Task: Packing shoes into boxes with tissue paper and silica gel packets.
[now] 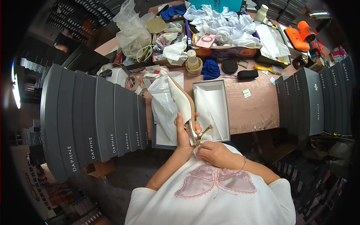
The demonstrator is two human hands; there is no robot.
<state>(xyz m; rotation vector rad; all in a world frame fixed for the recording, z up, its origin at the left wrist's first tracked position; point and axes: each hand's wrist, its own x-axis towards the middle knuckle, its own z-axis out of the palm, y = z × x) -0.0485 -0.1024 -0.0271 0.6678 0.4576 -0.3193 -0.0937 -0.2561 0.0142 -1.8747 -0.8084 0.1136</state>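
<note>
A white pointed high-heeled shoe [178,95] with a tan sole and a gold-coloured heel is tilted in front of me, its toe away from me. My left hand [183,131] is wrapped round its rear part. Close to the heel end, my right hand [217,154] is closed, its fingers curled at the back of the shoe; whatever they grip is hidden. Beyond the hands an open grey shoebox [227,108] has white paper and a pale shoe shape inside. White tissue paper [163,110] lies to the left, over another grey box part.
Stacked grey shoeboxes stand at left [80,116] and right [309,101]. Toward the back are a bin of crumpled white paper [221,24], a pink phone [205,40], a pump bottle [193,63], a blue cloth [211,69], a yellow-handled brush [268,69] and an orange tool [298,37].
</note>
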